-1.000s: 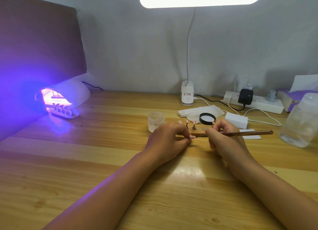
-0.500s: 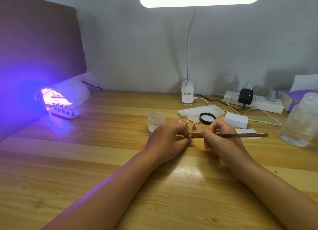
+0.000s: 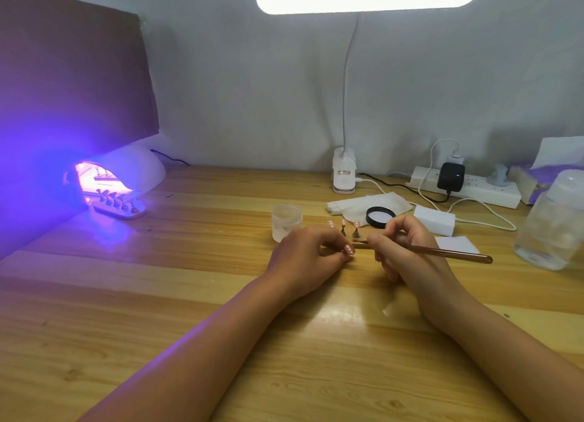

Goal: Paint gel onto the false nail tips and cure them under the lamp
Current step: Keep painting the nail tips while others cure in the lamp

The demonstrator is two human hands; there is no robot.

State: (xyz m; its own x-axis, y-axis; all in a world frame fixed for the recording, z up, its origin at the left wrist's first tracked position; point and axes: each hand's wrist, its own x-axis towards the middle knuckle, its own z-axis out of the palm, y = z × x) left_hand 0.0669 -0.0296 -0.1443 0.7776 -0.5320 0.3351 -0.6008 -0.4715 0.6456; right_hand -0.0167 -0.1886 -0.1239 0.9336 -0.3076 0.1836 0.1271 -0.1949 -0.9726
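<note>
Find the false nail tip at table centre, pinched between thumb and fingertips of the left hand, apparently on a small holder. Note the brush aimed at it from the right, bristle end just beside the tip; cannot confirm contact at this size. Judge the step in hand as painting gel onto this one tip.

Count three more tips on stands just behind the left knuckles, upright and pink-topped; cannot tell coated from uncoated. Note a further rack of tips at the mouth of the curing lamp, far left, lit violet. Treat that rack as curing or cured, the held tip as in progress, and the three standing tips plus the held one as not yet under the lamp. Place overall progress near the middle, as an estimate only.

Left hand: fingers curled, narrow pinch on the tip, wrist low over the table. Right hand: fingers closed round the brush in a pen grip, handle pointing right.

Locate the open gel jar just left of the standing tips, and its black lid on a tissue behind the right hand. Farther right, note a clear bottle.
</note>
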